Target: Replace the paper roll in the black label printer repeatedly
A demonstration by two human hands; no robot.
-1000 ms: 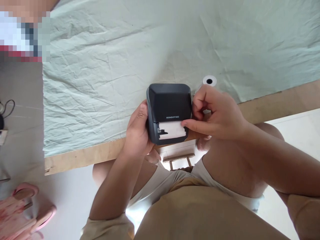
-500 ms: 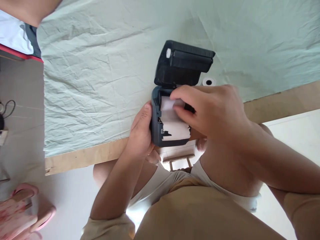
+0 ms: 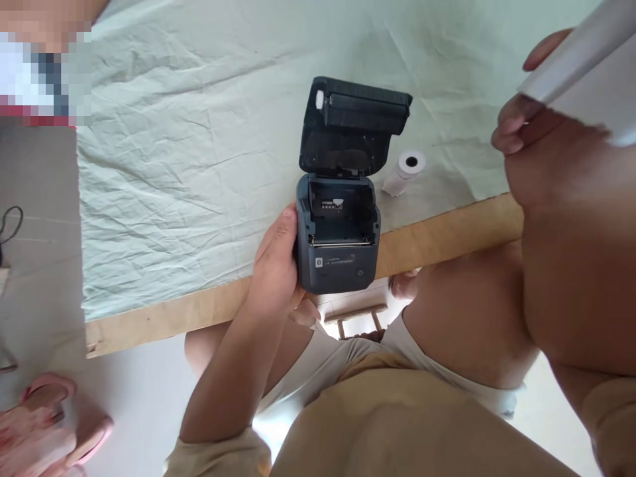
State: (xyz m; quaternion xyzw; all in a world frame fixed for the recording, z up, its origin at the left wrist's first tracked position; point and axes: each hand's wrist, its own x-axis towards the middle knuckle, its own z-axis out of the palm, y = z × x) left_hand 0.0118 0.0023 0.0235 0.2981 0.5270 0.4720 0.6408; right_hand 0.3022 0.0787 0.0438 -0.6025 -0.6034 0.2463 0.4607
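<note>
My left hand (image 3: 278,255) grips the left side of a dark portable label printer (image 3: 340,268) at the table's front edge. The printer's lid (image 3: 352,122) is swung up, and its paper bay shows bare inside, with a small white scrap at the back. At the upper right, my right hand (image 3: 546,132) is closed around a white paper roll (image 3: 591,56), whose loose paper hangs down over the hand. A second paper roll (image 3: 405,173) stands on the cloth, just right of the printer.
A pale green wrinkled cloth (image 3: 189,152) covers the wooden table (image 3: 163,308). My legs are under its front edge, with a wooden stool (image 3: 355,315) below. At the lower left is another person's foot in a pink slipper (image 3: 94,440); a person's arm (image 3: 44,20) shows at the upper left.
My right hand has lifted the paper roll out of the printer and carried it to the upper right. My left hand still holds the printer. The roll on the cloth is now uncovered.
</note>
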